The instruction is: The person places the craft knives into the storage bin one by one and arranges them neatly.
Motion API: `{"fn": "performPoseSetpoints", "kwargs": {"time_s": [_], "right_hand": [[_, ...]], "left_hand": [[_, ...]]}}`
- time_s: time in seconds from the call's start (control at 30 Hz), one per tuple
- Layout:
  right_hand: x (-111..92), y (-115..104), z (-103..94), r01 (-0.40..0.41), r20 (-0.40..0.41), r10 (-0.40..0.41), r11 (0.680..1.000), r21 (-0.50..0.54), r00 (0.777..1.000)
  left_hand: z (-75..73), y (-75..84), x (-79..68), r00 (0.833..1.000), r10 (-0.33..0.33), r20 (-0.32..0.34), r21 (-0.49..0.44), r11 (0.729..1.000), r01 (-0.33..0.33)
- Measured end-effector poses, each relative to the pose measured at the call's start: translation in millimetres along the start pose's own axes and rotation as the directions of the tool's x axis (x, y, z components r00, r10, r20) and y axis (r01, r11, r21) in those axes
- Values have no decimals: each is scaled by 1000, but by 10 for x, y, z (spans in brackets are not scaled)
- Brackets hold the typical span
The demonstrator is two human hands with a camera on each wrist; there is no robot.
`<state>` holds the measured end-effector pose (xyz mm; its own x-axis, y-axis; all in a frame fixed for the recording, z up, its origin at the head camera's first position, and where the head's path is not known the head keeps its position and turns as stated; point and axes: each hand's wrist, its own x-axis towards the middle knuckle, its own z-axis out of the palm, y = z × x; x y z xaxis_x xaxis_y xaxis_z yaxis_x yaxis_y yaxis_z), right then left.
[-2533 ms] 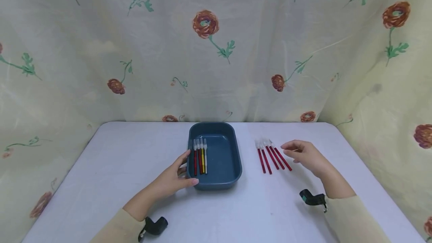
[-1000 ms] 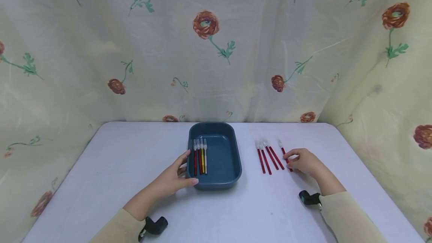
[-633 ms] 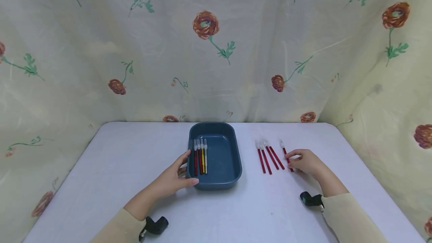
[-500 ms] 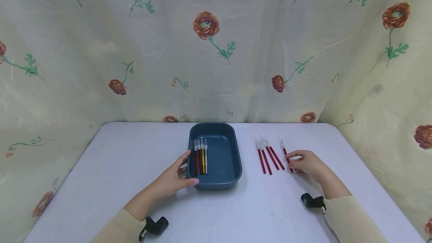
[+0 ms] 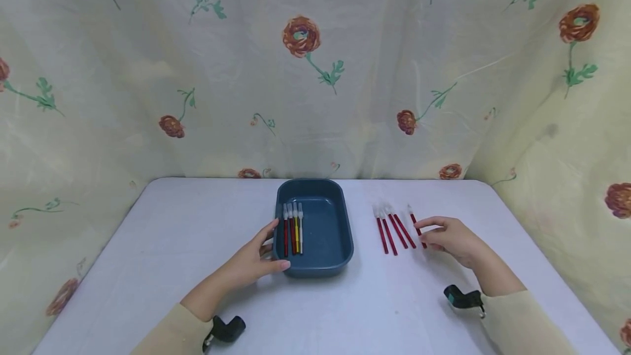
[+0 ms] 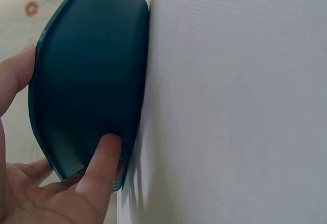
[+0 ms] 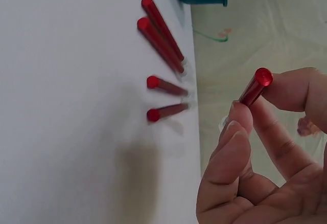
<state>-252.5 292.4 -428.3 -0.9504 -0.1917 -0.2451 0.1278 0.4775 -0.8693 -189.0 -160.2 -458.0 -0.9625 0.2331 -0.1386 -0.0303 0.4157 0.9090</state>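
Observation:
My left hand [image 5: 253, 262] holds the dark blue tray [image 5: 327, 267] at its left side, thumb against the near left corner, fingers along the side wall. In the left wrist view the tray's outer wall [image 6: 92, 65] fills much of the picture. Inside the tray, along its left side, lie several capped pens [image 5: 293, 234], with red, yellow and whitish barrels. My right hand [image 5: 453, 240] pinches a slim red pen [image 5: 414, 220] with a clear cap between thumb and fingers. In the right wrist view this red pen [image 7: 258, 86] appears raised off the table.
Several other red pens [image 5: 389, 232] with clear caps lie fanned on the white table [image 5: 197, 234], between the tray and my right hand. A flowered cloth [image 5: 365, 97] hangs behind the table and at both sides. Black wrist cameras [image 5: 228, 329] sit at my sleeves.
My right hand reached the rightmost red pen, gripped it and moved it right, away from the others. Just now the hand has risen slightly with it. The left hand and tray stay put.

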Motion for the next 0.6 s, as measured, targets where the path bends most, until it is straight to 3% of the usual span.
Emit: {"fn": "performPoseSetpoints", "kwargs": {"time_s": [0.33,0.6], "right_hand": [[-93,-288,107,-20,59,11,988,154,998],[-194,-549,246,-1,102,-25,969,248,994]], "left_hand": [[-8,3,0,1000,-3,4,-5,1000,3],[-9,-4,2,1000,-5,1,-4,1000,5]]}}
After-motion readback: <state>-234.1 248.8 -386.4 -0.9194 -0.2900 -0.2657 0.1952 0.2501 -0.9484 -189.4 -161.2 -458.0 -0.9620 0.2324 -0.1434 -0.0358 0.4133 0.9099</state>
